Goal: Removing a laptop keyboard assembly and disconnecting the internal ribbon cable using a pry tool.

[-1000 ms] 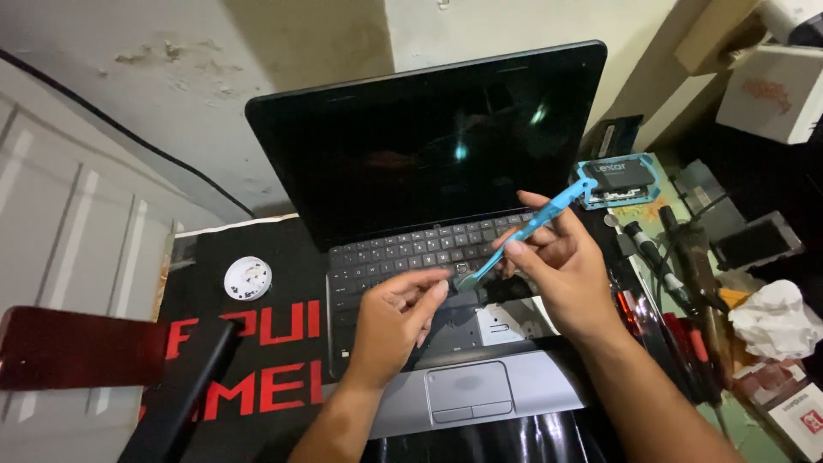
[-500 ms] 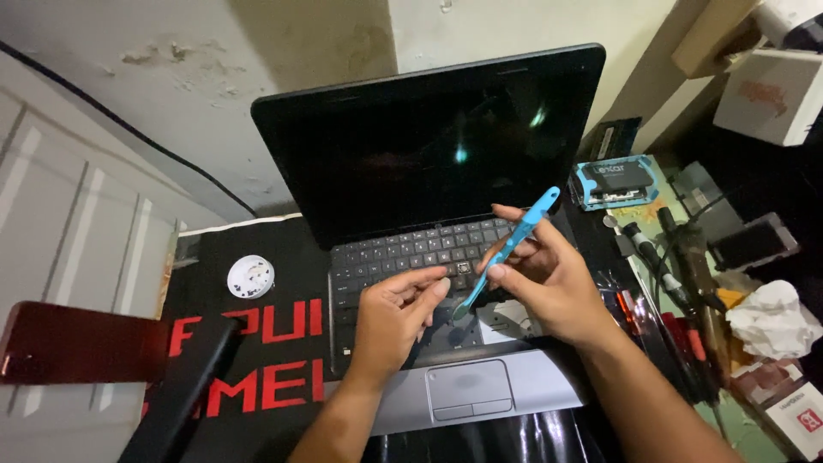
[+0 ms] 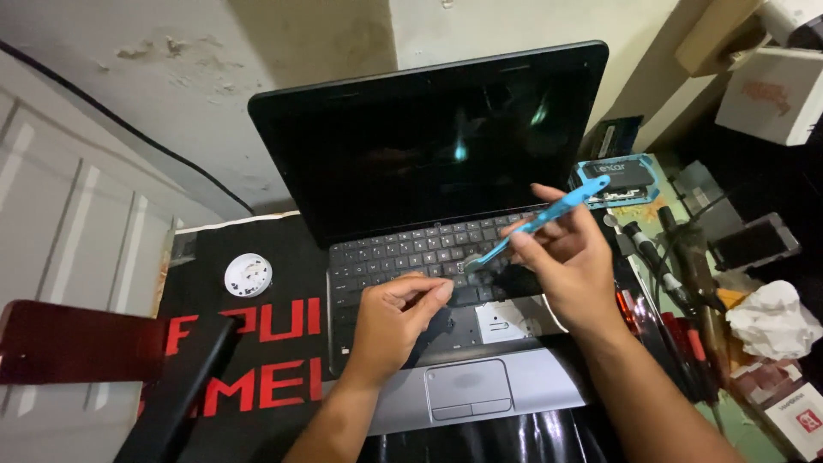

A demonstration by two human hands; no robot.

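Note:
An open black laptop (image 3: 429, 154) with a dark screen sits on a black mat with red letters. Its keyboard (image 3: 403, 253) is lifted along the front edge, showing the metal tray beneath. My right hand (image 3: 570, 261) is shut on a blue plastic pry tool (image 3: 536, 223), whose tip points down-left at the keyboard's middle. My left hand (image 3: 396, 317) rests on the keyboard's front edge, fingers curled with the fingertips pinching at the keys near the tool's tip.
A small white round dish (image 3: 249, 276) with tiny parts lies left of the laptop. A dark red phone-like slab (image 3: 77, 341) is at the far left. Screwdrivers (image 3: 686, 283), a crumpled tissue (image 3: 776, 317), boxes and a blue packaged part (image 3: 621, 182) crowd the right.
My right hand has shifted the blue tool lower and left, its tip now against the keyboard's middle. My left hand has stayed at the keyboard's front edge.

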